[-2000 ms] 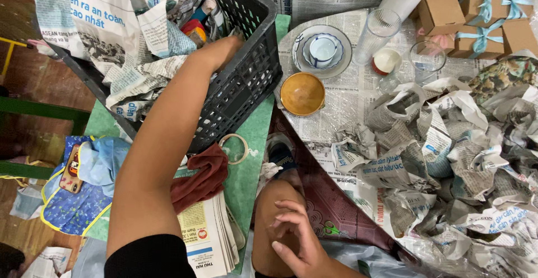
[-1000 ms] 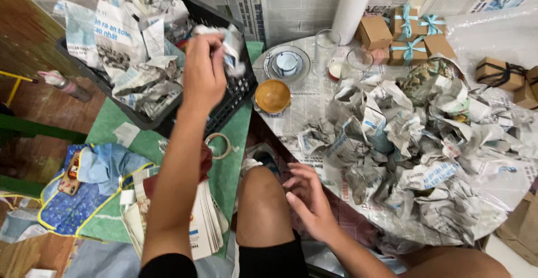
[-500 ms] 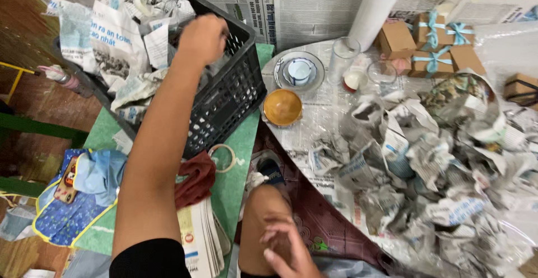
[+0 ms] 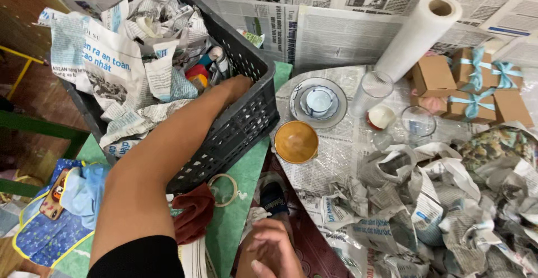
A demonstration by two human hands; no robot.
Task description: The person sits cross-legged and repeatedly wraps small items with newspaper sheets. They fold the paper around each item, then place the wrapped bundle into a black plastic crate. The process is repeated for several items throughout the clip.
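Over at 9 o'clock there's a blue patterned cloth point(image 4: 47, 233) on the floor, and right above it the black plastic crate point(image 4: 246, 121), stuffed with crumpled newspaper point(image 4: 106, 59) and a few small bottles point(image 4: 210, 65). The left hand point(image 4: 238, 85) is plunged into the crate's near corner at about 11 o'clock, fingers buried behind the rim, so I can't tell if it's got hold of anything or how open it is. The forearm cuts across the crate wall and hides a good chunk of it.

Just below the crate sit a tape ring point(image 4: 224, 189) and a dark red rag point(image 4: 193, 213) on the green mat point(image 4: 246, 166).

The right hand point(image 4: 272, 250) is down at 6 o'clock, loosely curled, resting on the knee, holding nothing.

Moving right: an orange-brown bowl point(image 4: 296, 141), a blue-and-white saucer stack point(image 4: 318, 101), two clear glasses point(image 4: 374, 90), a paper towel roll point(image 4: 417, 34), then ribboned kraft boxes point(image 4: 471, 82) at 2 o'clock. Wadded newspaper bundles point(image 4: 437, 211) fill everything from 3 to 5 o'clock.
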